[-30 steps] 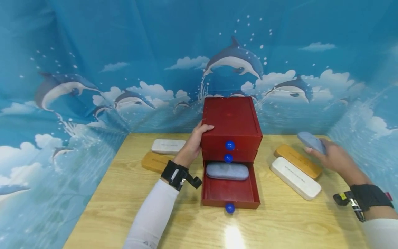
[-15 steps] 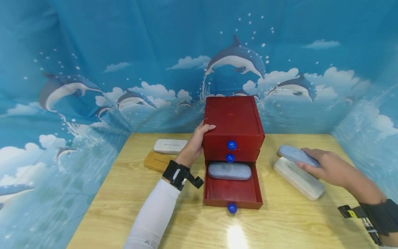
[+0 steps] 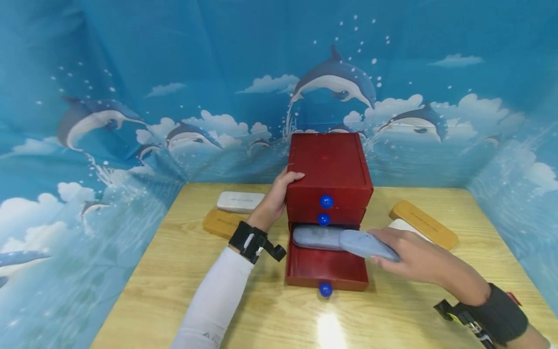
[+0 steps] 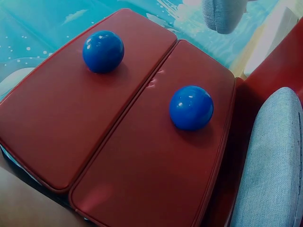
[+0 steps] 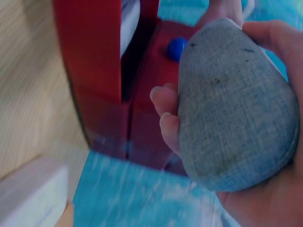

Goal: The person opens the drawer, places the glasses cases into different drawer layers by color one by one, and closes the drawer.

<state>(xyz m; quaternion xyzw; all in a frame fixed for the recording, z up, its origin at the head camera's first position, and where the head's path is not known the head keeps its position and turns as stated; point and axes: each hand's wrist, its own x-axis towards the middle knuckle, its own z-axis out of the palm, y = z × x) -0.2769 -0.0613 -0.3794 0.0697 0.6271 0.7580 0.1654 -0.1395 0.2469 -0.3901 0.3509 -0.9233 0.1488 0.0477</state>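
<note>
My left hand (image 3: 277, 196) grips the left side of a red drawer cabinet (image 3: 329, 160), its thumb over the top edge; the other fingers are mostly hidden. The bottom drawer (image 3: 327, 266) is pulled out, and a grey-blue glasses case (image 3: 315, 236) lies crosswise at its back. In my right hand (image 3: 416, 254) is a second grey-blue glasses case (image 3: 365, 244), held by its right end. Its free end overlaps the drawer's right side and the first case in the head view. Fingers and thumb wrap around that cloth-covered case (image 5: 236, 109) in the right wrist view.
On the right of the table lie a tan case (image 3: 425, 225) and a white case (image 3: 403, 225), partly hidden by my right hand. Left of the cabinet are another white case (image 3: 240, 200) and tan case (image 3: 220, 223). A dolphin-print curtain (image 3: 218, 97) stands behind.
My right hand has carried the grey-blue case leftward from over the right-hand cases to the pulled-out drawer. The left hand stays on the cabinet.
</note>
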